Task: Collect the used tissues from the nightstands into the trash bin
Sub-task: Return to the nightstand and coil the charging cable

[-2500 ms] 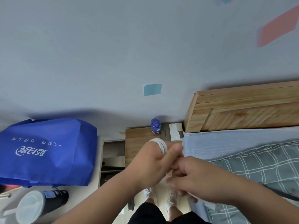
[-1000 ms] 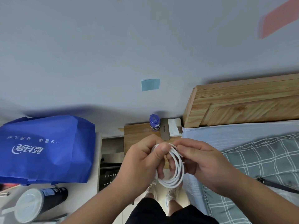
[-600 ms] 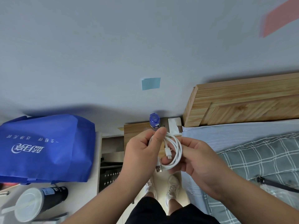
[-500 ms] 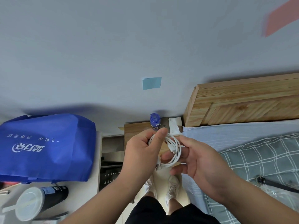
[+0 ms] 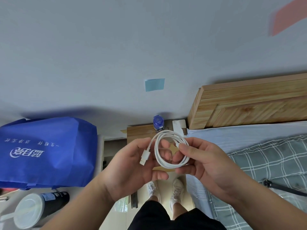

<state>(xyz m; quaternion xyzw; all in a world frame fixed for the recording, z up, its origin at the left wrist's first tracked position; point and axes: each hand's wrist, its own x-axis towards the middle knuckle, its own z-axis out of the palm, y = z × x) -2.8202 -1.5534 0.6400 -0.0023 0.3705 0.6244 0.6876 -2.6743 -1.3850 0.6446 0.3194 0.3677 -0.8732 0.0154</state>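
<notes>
The cable [image 5: 171, 165] is white. The bag [image 5: 49, 151] at left is deep blue with white print. The nightstand [image 5: 139, 131] and the headboard [image 5: 249, 107] are light brown wood. The blanket [image 5: 274, 163] is grey-green with white checks, the sheet [image 5: 232, 131] pale blue, the shorts [image 5: 157, 218] black.

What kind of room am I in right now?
Most likely a bedroom: a wooden headboard with a plaid quilt on the bed, and a nightstand beside it holding a blue bottle.

Even, soft daylight; faint shadow on wall [image 5: 116, 47]; wide-angle bending at edges; corners slightly blurred.
</notes>
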